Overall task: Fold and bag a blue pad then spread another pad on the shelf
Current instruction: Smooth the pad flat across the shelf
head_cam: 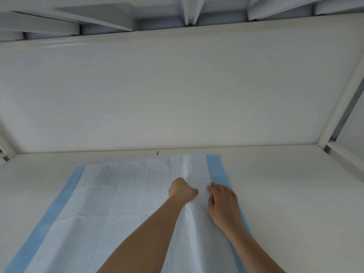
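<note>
The left hand gripped a raised fold of the white quilted blue-edged pad; the right hand, fingers loosely bent, pressed beside it. Draw the fold sideways, flattening it onto the white shelf.

1. Honestly no readable text, label, brand or number shows anywhere.
2. The pad is plain white with blue edges, no print.
3. The shelf and its far wall carry no signs either.
</note>
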Available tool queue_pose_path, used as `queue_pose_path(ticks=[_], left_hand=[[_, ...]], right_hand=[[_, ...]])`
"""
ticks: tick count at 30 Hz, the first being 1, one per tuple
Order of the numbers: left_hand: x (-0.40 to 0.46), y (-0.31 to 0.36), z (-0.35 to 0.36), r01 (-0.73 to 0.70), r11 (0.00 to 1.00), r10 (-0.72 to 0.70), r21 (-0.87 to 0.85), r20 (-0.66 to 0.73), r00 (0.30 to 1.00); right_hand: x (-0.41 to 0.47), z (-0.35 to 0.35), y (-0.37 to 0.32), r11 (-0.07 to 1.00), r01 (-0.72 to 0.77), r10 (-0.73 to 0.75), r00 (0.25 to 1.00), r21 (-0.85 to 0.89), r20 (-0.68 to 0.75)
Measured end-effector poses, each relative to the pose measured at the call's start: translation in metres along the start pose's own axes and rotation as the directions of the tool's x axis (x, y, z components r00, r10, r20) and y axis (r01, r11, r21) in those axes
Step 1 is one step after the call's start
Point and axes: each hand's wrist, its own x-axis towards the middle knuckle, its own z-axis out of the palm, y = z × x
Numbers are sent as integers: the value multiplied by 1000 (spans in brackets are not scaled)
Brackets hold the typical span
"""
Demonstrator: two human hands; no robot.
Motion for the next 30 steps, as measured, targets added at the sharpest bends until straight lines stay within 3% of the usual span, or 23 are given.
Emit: queue_pose_path(ticks=[17, 30], left_hand=[[-5, 9, -7, -55, 994, 62, 92, -76, 995], [-16, 17, -28, -25, 999, 23, -38, -32, 999]], right_hand=[[-7, -20, 17, 997, -37, 25, 983, 63, 180], [8, -36, 0, 998, -10, -9, 963, 68, 271]])
